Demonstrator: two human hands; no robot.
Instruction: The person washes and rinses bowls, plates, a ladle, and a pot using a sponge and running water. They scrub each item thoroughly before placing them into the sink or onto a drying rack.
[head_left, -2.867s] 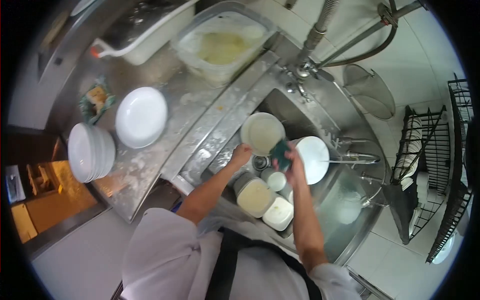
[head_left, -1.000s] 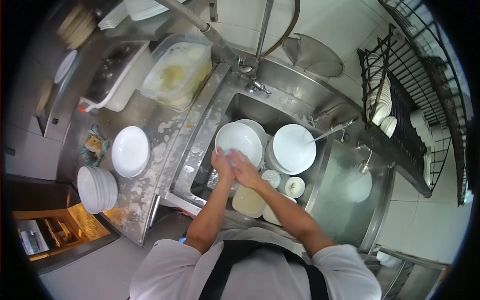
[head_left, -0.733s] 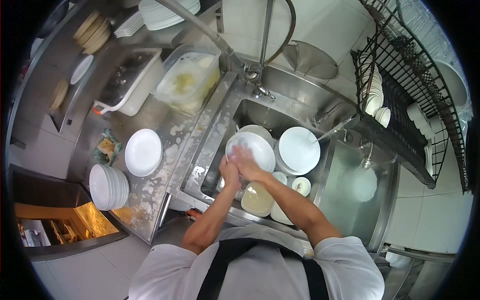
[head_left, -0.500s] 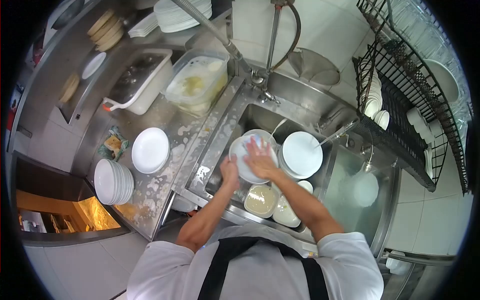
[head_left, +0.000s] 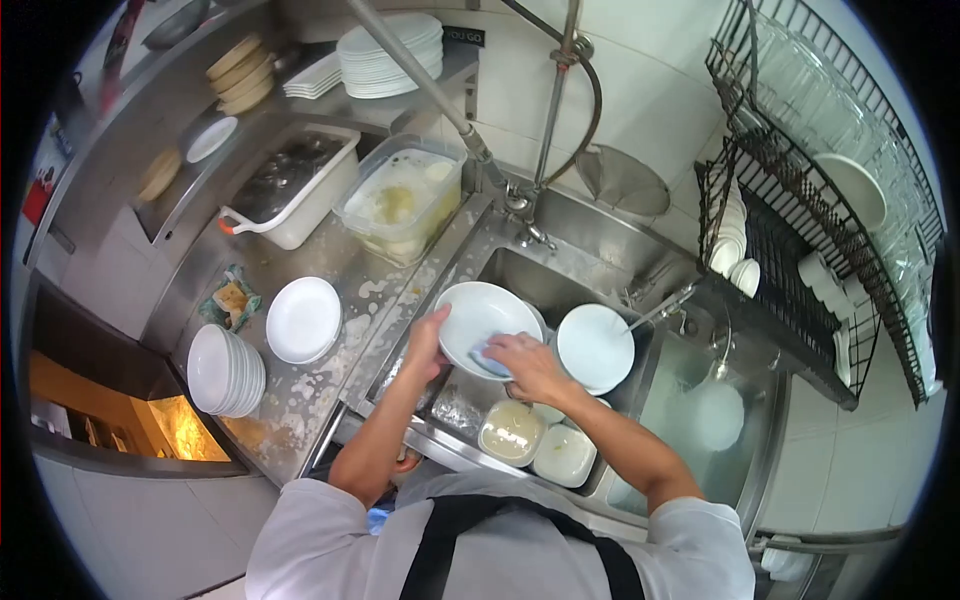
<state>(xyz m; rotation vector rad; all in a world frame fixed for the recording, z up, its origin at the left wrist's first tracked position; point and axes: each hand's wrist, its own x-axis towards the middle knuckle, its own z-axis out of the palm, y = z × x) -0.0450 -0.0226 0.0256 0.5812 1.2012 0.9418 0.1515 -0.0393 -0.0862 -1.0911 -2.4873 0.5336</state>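
Note:
Over the left sink basin, a white plate (head_left: 482, 308) is tilted with its inner face toward me. My left hand (head_left: 427, 345) is closed on the plate's left rim. The fingers of my right hand (head_left: 528, 365) are bent around a pale blue sponge (head_left: 484, 352), pressed on the lower right of the plate. Right of that hand stands a stack of white plates (head_left: 596, 345) in the basin. Nearer to me in the same basin are a cream-filled square dish (head_left: 512, 432) and another white square dish (head_left: 565, 455).
The right basin (head_left: 655, 415) holds cloudy water under a running stream. On the left counter are stacked white bowls (head_left: 222, 370), a white plate (head_left: 304, 320), a soapy plastic tub (head_left: 402, 200) and a white bin (head_left: 300, 215). A black dish rack (head_left: 790, 265) hangs at the right.
The plate has been lifted and tilted toward me. My left hand has moved left and up with it; my right hand has gone from lying flat on it to curled around the sponge.

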